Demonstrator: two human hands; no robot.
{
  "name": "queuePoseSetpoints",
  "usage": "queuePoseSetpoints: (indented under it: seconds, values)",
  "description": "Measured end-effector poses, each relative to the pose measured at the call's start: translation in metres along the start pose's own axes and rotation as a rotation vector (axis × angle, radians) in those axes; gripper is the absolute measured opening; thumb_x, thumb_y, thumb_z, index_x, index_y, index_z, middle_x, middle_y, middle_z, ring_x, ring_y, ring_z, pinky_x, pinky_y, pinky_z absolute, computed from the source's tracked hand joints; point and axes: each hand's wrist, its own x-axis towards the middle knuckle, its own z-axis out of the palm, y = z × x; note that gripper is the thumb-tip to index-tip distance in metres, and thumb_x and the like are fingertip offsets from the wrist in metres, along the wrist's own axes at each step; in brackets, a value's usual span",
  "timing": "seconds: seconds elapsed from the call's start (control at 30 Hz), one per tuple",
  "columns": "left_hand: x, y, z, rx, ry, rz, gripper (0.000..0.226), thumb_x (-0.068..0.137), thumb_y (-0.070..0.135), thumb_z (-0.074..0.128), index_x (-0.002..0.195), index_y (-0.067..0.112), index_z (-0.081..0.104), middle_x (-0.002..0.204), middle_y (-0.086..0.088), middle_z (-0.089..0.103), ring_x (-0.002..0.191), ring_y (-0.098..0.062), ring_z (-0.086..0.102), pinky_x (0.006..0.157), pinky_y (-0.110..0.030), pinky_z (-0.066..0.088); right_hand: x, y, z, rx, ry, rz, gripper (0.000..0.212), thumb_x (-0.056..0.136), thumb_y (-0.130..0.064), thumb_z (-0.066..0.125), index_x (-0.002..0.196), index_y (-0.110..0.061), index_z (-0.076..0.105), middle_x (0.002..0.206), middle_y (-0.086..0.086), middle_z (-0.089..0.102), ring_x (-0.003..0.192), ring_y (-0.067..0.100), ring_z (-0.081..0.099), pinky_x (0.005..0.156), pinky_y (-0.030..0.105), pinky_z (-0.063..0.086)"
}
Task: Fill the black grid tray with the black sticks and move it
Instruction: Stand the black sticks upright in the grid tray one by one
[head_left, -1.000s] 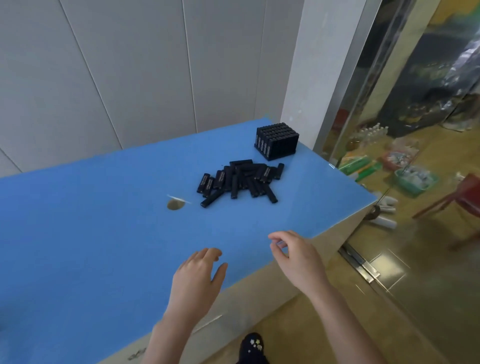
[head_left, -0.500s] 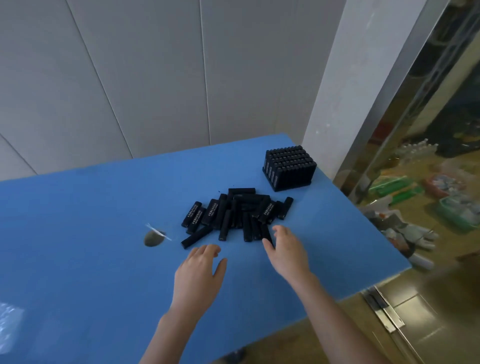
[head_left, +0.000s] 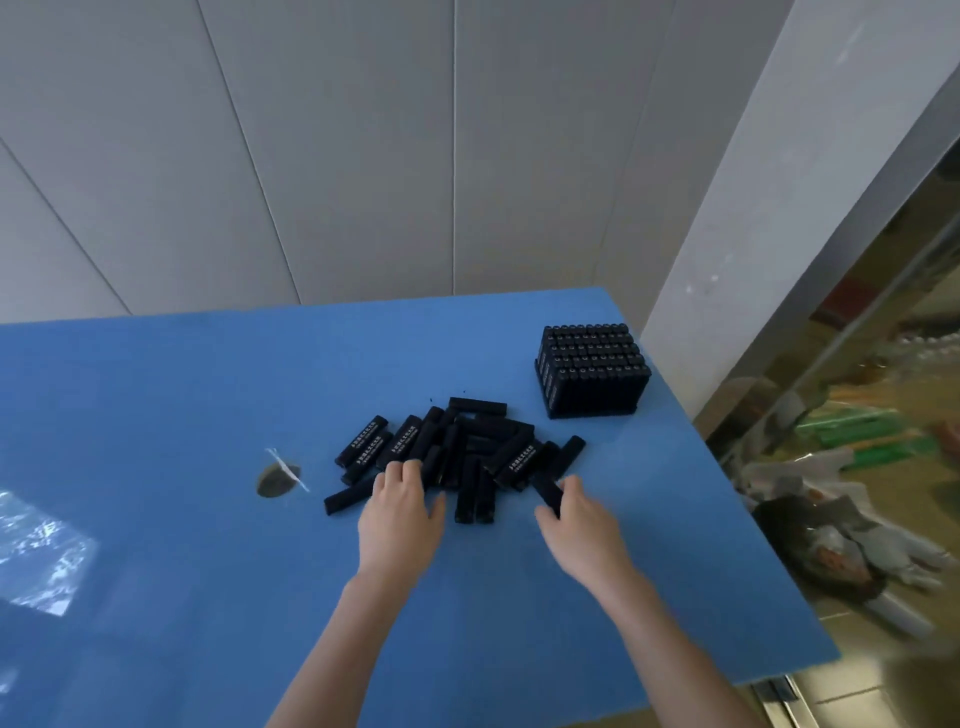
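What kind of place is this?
Probably a small packing or stockroom workspace: a blue table holds loose black sticks beside a black grid tray packed with them, and bagged goods lie on the floor behind the glass on the right.

Small packing or stock-handling workspace, apparently adjoining a shop floor. A blue-topped counter (head_left: 156, 415) stands in a corner of plain grey wall panels (head_left: 363, 156). On it, identical black sticks (head_left: 467, 447) lie in bulk beside a filled black grid tray (head_left: 592, 371). At right, a metal-framed glass pane (head_left: 924, 291) shows green packets (head_left: 852, 434) and other wrapped goods heaped on a glossy tiled floor (head_left: 857, 696).
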Motion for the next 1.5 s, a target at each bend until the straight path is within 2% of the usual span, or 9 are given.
queuePoseSetpoints:
  seconds: [0.13, 0.37, 0.47, 0.7, 0.9, 1.1, 1.2, 1.37, 1.5]
  values:
    - [0.012, 0.016, 0.011, 0.061, -0.034, -0.072, 0.051, 0.089, 0.050, 0.048, 0.119, 0.009, 0.042, 0.120, -0.004, 0.044, 0.113, -0.019, 0.043, 0.072, -0.024, 0.043, 0.030, -0.010, -0.008, 0.092, 0.099, 0.011, 0.035, 0.092, -0.042, 0.045, 0.095, -0.008, 0.051, 0.076, 0.005, 0.058, 0.075, 0.026, 0.057, 0.058, 0.031, 0.039]
    - [0.018, 0.030, 0.030, 0.129, -0.021, -0.152, 0.057, 0.083, 0.056, 0.053, 0.111, 0.008, 0.041, 0.117, -0.007, 0.044, 0.109, -0.022, 0.045, 0.085, -0.028, 0.043, 0.062, -0.025, -0.006, -0.160, 0.114, 0.002, 0.066, 0.080, -0.062, 0.053, 0.103, 0.000, 0.054, 0.102, 0.011, 0.061, 0.102, 0.030, 0.057, 0.067, 0.032, 0.043]
    - [0.021, 0.037, 0.030, 0.126, -0.019, -0.198, 0.057, 0.081, 0.053, 0.056, 0.111, 0.007, 0.040, 0.116, -0.007, 0.043, 0.108, -0.023, 0.045, 0.084, -0.028, 0.042, 0.070, -0.026, -0.006, -0.190, 0.076, 0.004, 0.063, 0.080, -0.061, 0.053, 0.101, -0.002, 0.057, 0.102, 0.009, 0.061, 0.100, 0.029, 0.058, 0.065, 0.031, 0.042]
    - [0.033, 0.050, 0.030, 0.136, -0.114, -0.324, 0.068, 0.077, 0.051, 0.063, 0.119, 0.004, 0.036, 0.122, -0.008, 0.046, 0.116, -0.024, 0.045, 0.084, -0.030, 0.044, 0.079, -0.036, -0.009, -0.241, -0.024, 0.016, 0.044, 0.071, -0.056, 0.058, 0.079, -0.013, 0.055, 0.069, -0.003, 0.052, 0.070, 0.020, 0.051, 0.049, 0.023, 0.032]
    - [0.034, 0.052, 0.027, 0.076, -0.124, -0.376, 0.042, 0.081, 0.033, 0.063, 0.093, 0.009, 0.031, 0.104, -0.008, 0.060, 0.099, -0.026, 0.058, 0.065, -0.029, 0.041, 0.079, -0.035, -0.010, -0.241, -0.028, -0.039, 0.035, 0.075, -0.044, 0.058, 0.062, -0.015, 0.042, 0.062, -0.003, 0.045, 0.065, 0.019, 0.049, 0.046, 0.022, 0.027]
    - [0.030, 0.050, 0.024, 0.081, -0.094, -0.345, 0.026, 0.089, 0.021, 0.052, 0.090, 0.009, 0.029, 0.083, -0.004, 0.054, 0.089, -0.028, 0.060, 0.061, -0.029, 0.038, 0.077, -0.032, -0.010, -0.256, -0.046, -0.112, 0.038, 0.078, -0.043, 0.056, 0.060, -0.014, 0.039, 0.061, -0.002, 0.044, 0.068, 0.021, 0.049, 0.044, 0.023, 0.026]
    - [0.023, 0.046, 0.023, -0.007, -0.021, -0.324, 0.021, 0.091, 0.021, 0.047, 0.088, 0.009, 0.030, 0.070, -0.001, 0.043, 0.076, -0.026, 0.048, 0.060, -0.030, 0.036, 0.077, -0.026, -0.013, -0.132, -0.099, -0.102, 0.043, 0.081, -0.045, 0.052, 0.056, -0.014, 0.035, 0.057, -0.002, 0.042, 0.061, 0.019, 0.046, 0.045, 0.026, 0.028]
    - [0.004, 0.036, 0.025, -0.340, 0.076, -0.395, 0.023, 0.089, 0.021, 0.047, 0.079, 0.011, 0.029, 0.067, -0.002, 0.039, 0.068, -0.023, 0.039, 0.053, -0.032, 0.029, 0.064, -0.015, -0.023, 0.443, -0.283, 0.005, 0.044, 0.080, -0.037, 0.055, 0.056, -0.015, 0.025, 0.050, -0.004, 0.026, 0.048, 0.012, 0.027, 0.050, 0.025, 0.024]
    - [-0.007, 0.031, 0.023, -0.889, 0.067, -0.569, 0.010, 0.083, 0.008, 0.053, 0.077, 0.011, 0.045, 0.070, -0.004, 0.047, 0.058, -0.018, 0.044, 0.052, -0.026, 0.040, 0.047, -0.011, -0.021, 0.813, -0.423, 0.096, 0.025, 0.083, -0.026, 0.057, 0.066, -0.014, 0.043, 0.054, -0.004, 0.042, 0.049, 0.010, 0.037, 0.051, 0.021, 0.031]
